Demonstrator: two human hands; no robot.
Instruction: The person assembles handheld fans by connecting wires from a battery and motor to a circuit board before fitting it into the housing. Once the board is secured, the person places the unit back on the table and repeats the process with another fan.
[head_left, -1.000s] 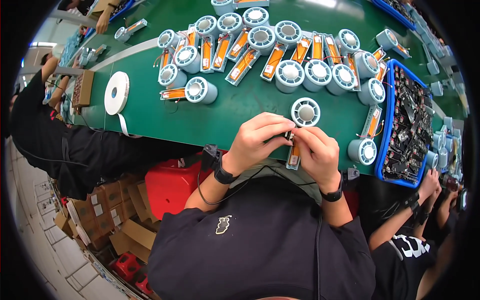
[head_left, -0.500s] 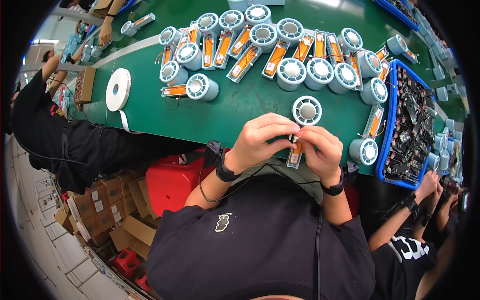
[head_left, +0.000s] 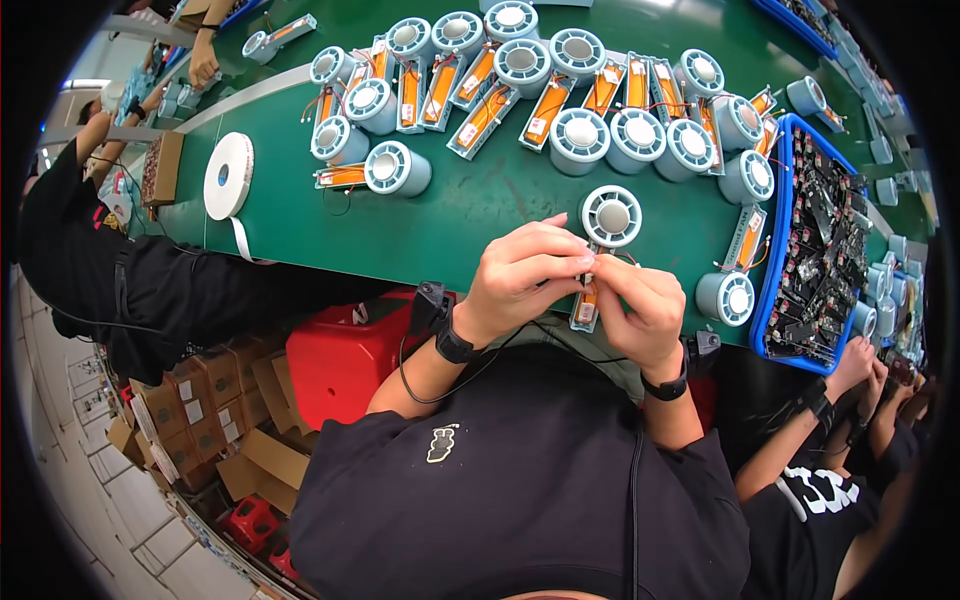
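A light blue round-headed unit, much like a handheld fan (head_left: pixel 611 217), lies at the table's near edge with its handle toward me. Its handle holds an orange battery (head_left: pixel 585 308), and a red wire shows beside the head. Over the handle my left hand (head_left: pixel 530 272) is closed, thumb and fingers pinched together, the index finger raised a little. My right hand (head_left: pixel 640 300) pinches from the other side, its fingertips meeting those of the left. Whatever small piece sits between the fingertips is mostly covered.
Several similar units (head_left: pixel 580 140) with orange batteries crowd the table's far side. A blue tray (head_left: pixel 765 300) of small black parts stands at the right, and a white tape roll (head_left: pixel 229 176) at the left. A red stool (head_left: pixel 335 365) is below. Co-workers' hands (head_left: pixel 853 365) are nearby.
My fingertips have drawn closer over the small piece, covering a white bit that showed between them. The left index finger has lifted. The view has shifted slightly.
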